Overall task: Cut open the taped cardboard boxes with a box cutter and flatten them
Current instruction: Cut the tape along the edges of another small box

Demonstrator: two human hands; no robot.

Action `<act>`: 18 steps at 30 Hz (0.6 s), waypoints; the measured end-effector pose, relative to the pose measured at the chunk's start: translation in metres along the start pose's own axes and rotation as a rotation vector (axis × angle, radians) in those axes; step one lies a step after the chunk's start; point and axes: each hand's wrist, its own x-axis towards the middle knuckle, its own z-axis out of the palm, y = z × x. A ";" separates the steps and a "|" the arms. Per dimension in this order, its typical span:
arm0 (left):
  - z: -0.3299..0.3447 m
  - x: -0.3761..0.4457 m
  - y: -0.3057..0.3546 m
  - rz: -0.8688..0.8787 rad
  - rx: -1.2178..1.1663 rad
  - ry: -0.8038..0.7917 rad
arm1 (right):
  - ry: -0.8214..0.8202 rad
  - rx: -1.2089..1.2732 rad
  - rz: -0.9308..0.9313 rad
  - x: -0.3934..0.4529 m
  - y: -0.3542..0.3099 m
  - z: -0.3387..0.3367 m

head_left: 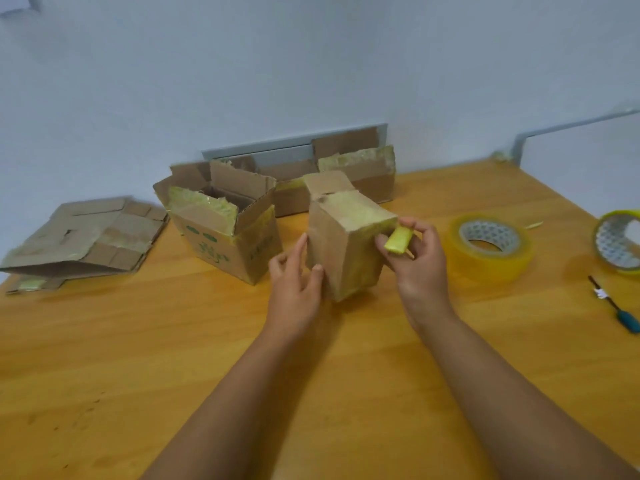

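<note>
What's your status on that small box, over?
Left hand steadies small taped box, fingers straight. Right hand pinches yellow cutter at its top edge. Nothing in the way.

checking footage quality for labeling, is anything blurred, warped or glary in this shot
Head view: soft all over, print on the open box unreadable; wide-angle bend curves the table edge and wall trim; the yellow box cutter in the right hand is slightly smeared; even light, faint shadows under the small box and left hand; mild sheen on the tape roll.
</note>
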 end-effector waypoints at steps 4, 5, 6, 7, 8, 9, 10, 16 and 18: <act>0.003 0.011 0.008 0.351 0.181 0.170 | -0.085 -0.213 -0.150 -0.001 0.013 0.001; 0.003 0.012 0.009 0.440 0.191 0.173 | -0.090 -0.250 -0.173 -0.002 0.015 0.000; 0.003 0.012 0.010 0.511 0.199 0.149 | -0.093 -0.276 -0.193 -0.004 0.015 -0.002; 0.004 0.012 0.011 0.563 0.207 0.113 | -0.098 -0.296 -0.213 -0.005 0.015 -0.002; 0.005 0.012 0.013 0.598 0.214 0.085 | -0.103 -0.311 -0.236 -0.007 0.014 -0.002; 0.005 0.012 0.014 0.628 0.217 0.079 | -0.107 -0.319 -0.261 -0.008 0.012 -0.002; 0.006 0.013 0.016 0.659 0.219 0.101 | -0.112 -0.318 -0.279 -0.010 0.011 -0.003; 0.002 0.007 0.017 0.758 0.216 0.306 | -0.130 -0.422 -0.427 -0.017 0.006 0.001; 0.000 0.002 0.016 0.700 0.183 0.355 | -0.121 -0.434 -0.475 -0.020 0.002 0.002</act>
